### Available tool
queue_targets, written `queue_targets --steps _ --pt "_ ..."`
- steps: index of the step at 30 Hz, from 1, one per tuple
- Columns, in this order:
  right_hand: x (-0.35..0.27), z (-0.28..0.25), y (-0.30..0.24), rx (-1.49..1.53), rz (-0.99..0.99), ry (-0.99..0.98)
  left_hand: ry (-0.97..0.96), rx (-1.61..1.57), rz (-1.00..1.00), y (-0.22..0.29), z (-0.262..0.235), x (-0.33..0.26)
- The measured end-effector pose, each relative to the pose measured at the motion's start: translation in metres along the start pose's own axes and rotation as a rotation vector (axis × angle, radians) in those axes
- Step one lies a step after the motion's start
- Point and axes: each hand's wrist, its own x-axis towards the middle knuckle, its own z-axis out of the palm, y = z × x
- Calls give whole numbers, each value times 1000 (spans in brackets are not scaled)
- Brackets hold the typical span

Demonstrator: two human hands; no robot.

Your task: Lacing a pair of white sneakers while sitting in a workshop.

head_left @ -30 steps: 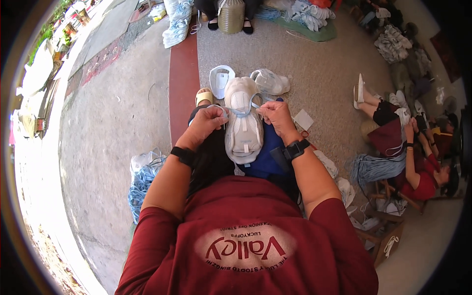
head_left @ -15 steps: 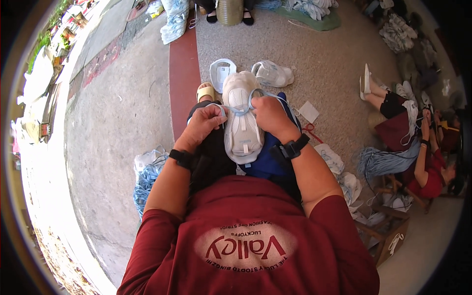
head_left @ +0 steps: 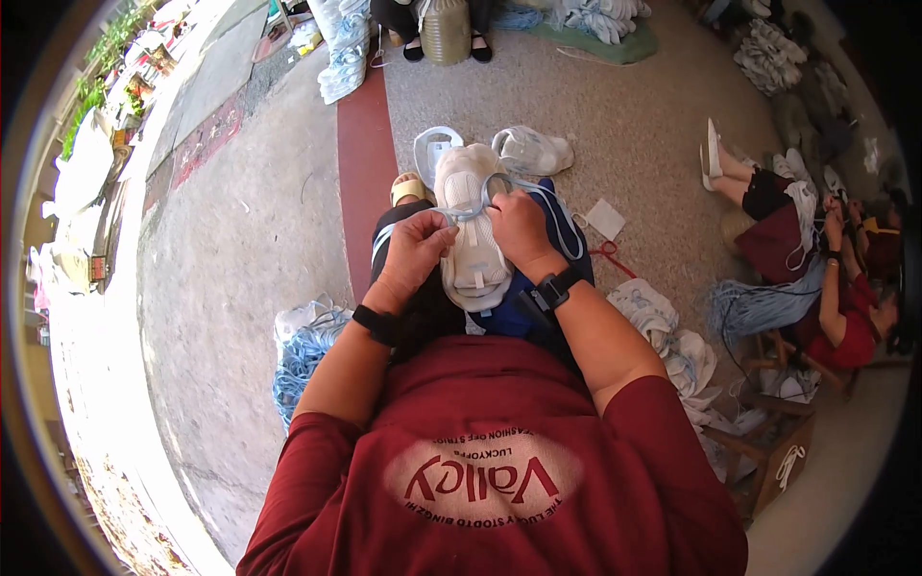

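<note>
A white shoe upper [head_left: 473,252] lies across my knees with its toe end pointing away from me. A pale blue shoelace [head_left: 468,213] crosses over its middle. My left hand [head_left: 415,254] is closed at the left side of the upper, pinching one part of the lace. On the right side, my right hand [head_left: 523,230] pinches the other part, close against the upper. The lace makes a small loop above my right fingers, and a long stretch trails over my right knee.
Two more white shoe uppers [head_left: 535,152] sit beyond my knees. Blue laces [head_left: 309,357] are heaped at my left, white uppers [head_left: 663,331] at my right. A paper square [head_left: 605,219] and red string [head_left: 611,254] lie nearby. A co-worker [head_left: 845,322] sits at right by a wooden stool [head_left: 768,446].
Both hands have come closer together over the shoe upper. My left hand has moved right and slightly down, and the lace between them is bunched nearer the right hand.
</note>
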Motion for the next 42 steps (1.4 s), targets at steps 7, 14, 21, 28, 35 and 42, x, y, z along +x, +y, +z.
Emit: queue_targets --steps 7,14,21,28,35,42 --pt "-17 -8 -11 73 -65 -42 16 736 366 6 37 14" --pt "-9 1 3 137 -43 0 -66 1243 393 3 47 19" --pt "-15 2 6 289 -46 69 106 1063 377 -2 51 22" --pt "-17 3 1 393 31 192 52 1328 272 10 63 27" --pt "-16 -3 1 435 241 117 -505 1106 246 26 39 -41" --pt "-14 -9 -25 247 -318 271 145 -556 -253 11 -31 -39"
